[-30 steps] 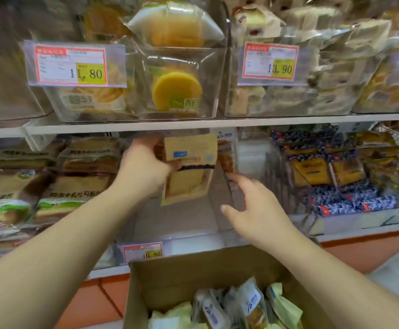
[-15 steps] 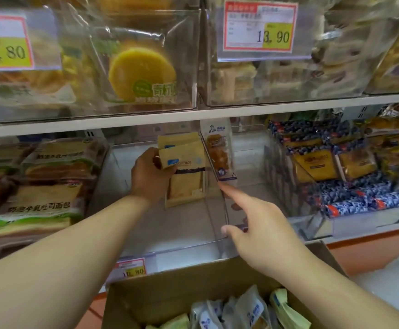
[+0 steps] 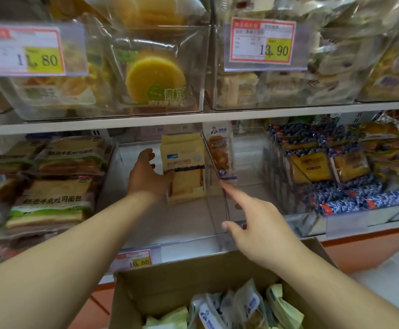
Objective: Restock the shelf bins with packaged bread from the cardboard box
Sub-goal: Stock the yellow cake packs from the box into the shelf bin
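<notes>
My left hand [image 3: 147, 175] reaches deep into a clear shelf bin [image 3: 189, 236] and grips a tan packet of sliced bread [image 3: 185, 172], which stands upright at the back against another tan packet. My right hand [image 3: 255, 224] touches the bin's clear right wall with the forefinger stretched forward and the thumb at the front corner; it holds nothing. In the neighbouring bin, a white and orange bread packet [image 3: 219, 153] stands upright. The cardboard box [image 3: 170, 288] sits open below the shelf, with several white and pale yellow packets inside.
Green-labelled toast loaves [image 3: 51, 200] fill the bin on the left. Blue and yellow packets [image 3: 331, 176] crowd the bins on the right. Clear bins with round yellow cakes [image 3: 155, 77] and price tags [image 3: 262, 41] sit on the shelf above. A 10.80 tag [image 3: 136, 257] hangs on the shelf front.
My left hand has carried the tan packet further back in the bin and set it upright. My right hand has moved forward along the bin's right wall.
</notes>
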Demonstrator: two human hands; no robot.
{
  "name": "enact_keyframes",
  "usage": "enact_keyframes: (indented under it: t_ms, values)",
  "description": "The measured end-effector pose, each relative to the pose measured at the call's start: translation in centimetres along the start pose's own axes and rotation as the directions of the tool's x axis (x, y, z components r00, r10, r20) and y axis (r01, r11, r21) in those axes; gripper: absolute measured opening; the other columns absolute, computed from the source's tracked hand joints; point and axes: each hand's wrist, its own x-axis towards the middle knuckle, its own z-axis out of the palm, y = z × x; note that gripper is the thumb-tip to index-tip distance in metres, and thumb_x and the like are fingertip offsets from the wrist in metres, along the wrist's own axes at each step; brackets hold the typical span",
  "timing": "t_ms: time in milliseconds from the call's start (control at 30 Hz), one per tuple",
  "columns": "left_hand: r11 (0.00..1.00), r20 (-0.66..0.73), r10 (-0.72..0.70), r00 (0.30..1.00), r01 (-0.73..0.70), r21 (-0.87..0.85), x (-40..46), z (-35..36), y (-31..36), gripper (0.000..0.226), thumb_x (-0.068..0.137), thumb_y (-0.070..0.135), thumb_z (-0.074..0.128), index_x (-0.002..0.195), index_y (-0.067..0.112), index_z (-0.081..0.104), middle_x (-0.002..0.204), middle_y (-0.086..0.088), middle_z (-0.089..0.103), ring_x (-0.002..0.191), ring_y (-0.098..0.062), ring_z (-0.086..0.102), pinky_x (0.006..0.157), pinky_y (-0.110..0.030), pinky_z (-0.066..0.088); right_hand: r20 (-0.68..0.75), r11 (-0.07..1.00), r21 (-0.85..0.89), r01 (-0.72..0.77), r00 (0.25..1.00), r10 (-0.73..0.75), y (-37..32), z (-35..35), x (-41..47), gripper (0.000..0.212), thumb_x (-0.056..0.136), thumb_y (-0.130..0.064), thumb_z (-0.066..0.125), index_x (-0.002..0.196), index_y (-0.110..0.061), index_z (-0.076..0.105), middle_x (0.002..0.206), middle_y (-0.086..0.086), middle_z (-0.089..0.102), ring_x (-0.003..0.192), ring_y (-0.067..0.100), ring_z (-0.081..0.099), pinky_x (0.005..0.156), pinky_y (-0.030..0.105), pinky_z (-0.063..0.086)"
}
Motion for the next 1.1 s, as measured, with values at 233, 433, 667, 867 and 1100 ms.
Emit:
enact_keyframes:
  t_ms: [233, 433, 667, 867, 1100]
  values:
    - [0.969, 0.101, 0.164, 0.981, -0.179, 0.170, -9.4, -4.9, 2.8, 0.073, 0.088, 0.032, 0.080, 0.150, 0.030, 0.044, 0.151, 0.002, 0.050, 0.138, -0.018, 0.048, 0.107, -0.035, 0.044, 0.003, 0.987, -0.101, 0.126, 0.992, -0.127, -1.8, -1.7, -2.2, 0.088, 0.097, -0.042, 0.070, 0.166, -0.042, 0.015, 0.165, -0.016, 0.036, 0.152, 0.008, 0.029, 0.121, 0.031, 0.030]
    - [0.917, 0.237, 0.261, 0.936, -0.317, 0.243, -16.9, -9.6, 3.9, 0.051, 0.091, 0.032, 0.076, 0.139, 0.032, 0.057, 0.137, 0.013, 0.059, 0.122, -0.003, 0.055, 0.107, -0.028, 0.046, 0.107, 0.954, -0.136, 0.268, 0.961, -0.255, -4.4, -0.4, -6.9, 0.070, 0.098, -0.039, 0.069, 0.159, -0.034, 0.037, 0.148, -0.017, 0.053, 0.139, 0.007, 0.043, 0.117, 0.031, 0.039]
    - [0.904, 0.441, 0.155, 0.884, -0.307, 0.297, -23.7, -12.4, 2.2, 0.044, 0.090, 0.039, 0.075, 0.132, 0.040, 0.061, 0.129, 0.022, 0.062, 0.119, 0.001, 0.057, 0.106, -0.028, 0.047, 0.515, 0.951, -0.153, 0.268, 0.843, -0.155, -3.1, 6.6, -10.3, 0.048, 0.094, -0.029, 0.073, 0.140, -0.033, 0.061, 0.137, -0.009, 0.066, 0.126, 0.016, 0.060, 0.105, 0.035, 0.050]
    - [0.856, 0.541, 0.116, 0.833, -0.360, 0.371, -23.8, -13.6, 1.1, 0.040, 0.094, 0.043, 0.070, 0.133, 0.040, 0.061, 0.136, 0.020, 0.060, 0.118, -0.002, 0.054, 0.099, -0.022, 0.043, 0.711, 0.915, -0.235, 0.329, 0.700, -0.068, -2.9, 12.7, -10.5, 0.048, 0.095, -0.025, 0.068, 0.142, -0.034, 0.061, 0.145, 0.003, 0.062, 0.136, 0.027, 0.052, 0.113, 0.043, 0.045]
    - [0.844, 0.561, 0.083, 0.823, -0.358, 0.400, -21.4, -12.8, 0.7, 0.034, 0.097, 0.042, 0.066, 0.130, 0.037, 0.064, 0.131, 0.016, 0.064, 0.121, -0.008, 0.058, 0.092, -0.021, 0.040, 0.739, 0.851, -0.282, 0.443, 0.666, -0.102, -1.2, 17.5, -9.7, 0.004, 0.088, -0.022, 0.072, 0.091, -0.022, 0.075, 0.100, 0.007, 0.072, 0.097, 0.028, 0.066, 0.083, 0.038, 0.056]
